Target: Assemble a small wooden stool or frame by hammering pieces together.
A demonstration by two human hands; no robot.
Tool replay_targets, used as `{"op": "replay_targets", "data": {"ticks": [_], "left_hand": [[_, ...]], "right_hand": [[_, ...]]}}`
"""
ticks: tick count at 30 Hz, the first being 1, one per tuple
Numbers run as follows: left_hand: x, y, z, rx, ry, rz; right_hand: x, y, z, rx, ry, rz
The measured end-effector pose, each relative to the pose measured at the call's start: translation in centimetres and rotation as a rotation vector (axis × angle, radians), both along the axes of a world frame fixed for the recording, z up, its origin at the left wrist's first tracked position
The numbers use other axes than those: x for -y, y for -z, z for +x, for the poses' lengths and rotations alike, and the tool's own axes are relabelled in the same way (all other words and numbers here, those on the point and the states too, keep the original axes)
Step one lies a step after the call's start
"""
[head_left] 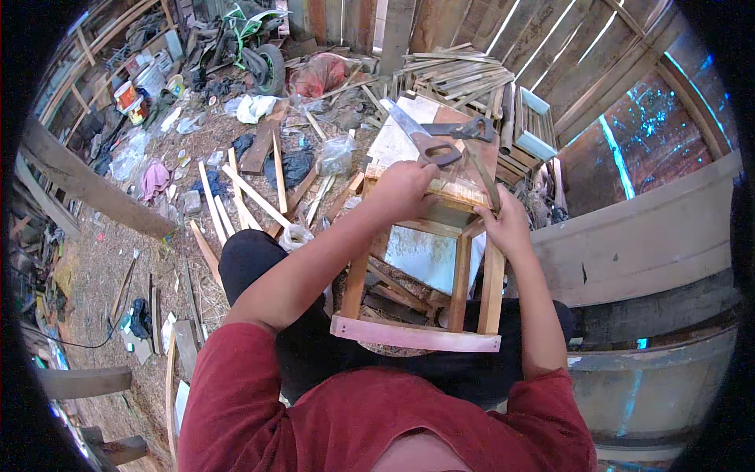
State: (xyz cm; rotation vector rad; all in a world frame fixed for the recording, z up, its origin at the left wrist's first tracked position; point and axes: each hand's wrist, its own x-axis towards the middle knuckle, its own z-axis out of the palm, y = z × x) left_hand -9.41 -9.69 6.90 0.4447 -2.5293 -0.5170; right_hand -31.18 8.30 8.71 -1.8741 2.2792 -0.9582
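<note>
Between my knees stands a small wooden frame point(461, 283) with upright legs and a pale pinkish curved rail point(415, 336) at its near end. My left hand point(403, 191) is closed at the far edge of the frame; whatever its fingers grip is hidden. My right hand point(508, 223) is wrapped round the lower end of a thin, flat, brownish strip point(481, 175), which slants up and left beside the frame. Just beyond my hands, a handsaw point(418, 134) with a brownish-grey handle and a darker saw point(460, 129) lie on a worn board point(391, 145).
Loose wood strips point(255, 189) and plastic bags litter the ground at left. A stack of thin slats point(460, 75) is at the back right, near a plank wall point(543, 39). Farther back are a green motorbike point(255, 47) and buckets point(135, 108). Boards point(637, 236) line the right side.
</note>
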Motion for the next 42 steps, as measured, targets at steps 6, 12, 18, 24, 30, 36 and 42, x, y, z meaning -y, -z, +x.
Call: {"op": "replay_targets", "data": {"ticks": [6,12,18,24,30,36,42], "left_hand": [[0.4,-0.8,0.1,0.073,-0.018,0.107],[0.4,-1.0,0.0,0.078,-0.028,0.128],[0.4,-1.1,0.0,0.108,-0.035,0.124],[0.3,-1.3,-0.1,0.113,0.019,0.029],[-0.3,-1.9,-0.5,0.122,0.019,-0.011],[-1.3,-3.1,-0.8,0.218,-0.028,0.034],[-2.1,-3.5,-1.2,0.184,-0.016,0.051]], "right_hand": [[-0.2,0.2,0.0,-0.004,0.036,0.018],[-0.2,0.0,0.2,-0.017,0.028,-0.014],[-0.3,-0.6,0.1,0.049,0.065,0.077],[-0.1,-0.6,0.3,0.033,-0.017,-0.051],[-4.4,-1.8,-1.7,0.242,0.143,-0.083],[-10.1,2.4,-0.4,0.817,0.566,-0.082],[-14.3,5.3,-0.5,1.266,0.383,-0.120]]}}
